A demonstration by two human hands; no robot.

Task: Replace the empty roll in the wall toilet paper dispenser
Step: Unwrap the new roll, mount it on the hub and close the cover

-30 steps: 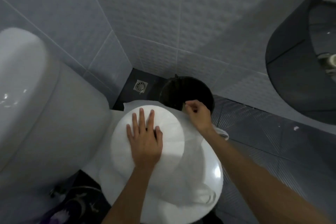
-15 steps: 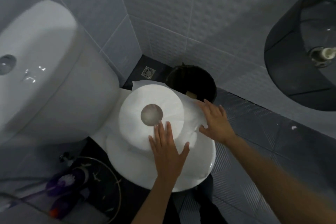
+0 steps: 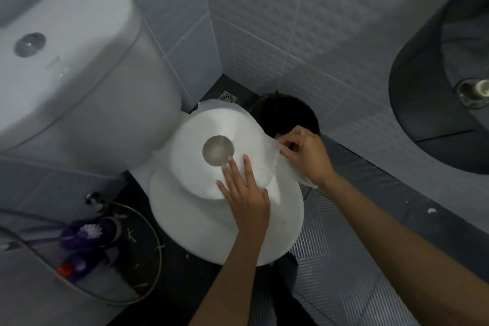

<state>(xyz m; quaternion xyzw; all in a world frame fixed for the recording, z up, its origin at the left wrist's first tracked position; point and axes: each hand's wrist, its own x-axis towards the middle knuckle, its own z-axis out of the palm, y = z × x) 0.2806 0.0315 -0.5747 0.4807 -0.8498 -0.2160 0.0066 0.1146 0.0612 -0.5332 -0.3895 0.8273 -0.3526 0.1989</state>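
Observation:
A large white toilet paper roll [image 3: 201, 130] lies flat on the closed toilet lid [image 3: 201, 230], its grey core hole facing up. My left hand [image 3: 244, 200] rests flat on the roll's near edge, fingers spread. My right hand [image 3: 307, 153] pinches the loose paper tail [image 3: 272, 156] at the roll's right side. The dark round wall dispenser [image 3: 434, 103] hangs open at the right, its spindle [image 3: 473, 90] bare.
The white cistern [image 3: 74, 71] fills the upper left. A black bin [image 3: 284, 114] stands in the corner behind the roll, beside a floor drain [image 3: 229, 97]. A purple toilet brush [image 3: 90, 233], a hose and a bottle lie on the floor at lower left.
My left hand slid from covering the roll's centre to its near edge, baring the core. My right hand closed from an open touch to a pinch on the paper tail.

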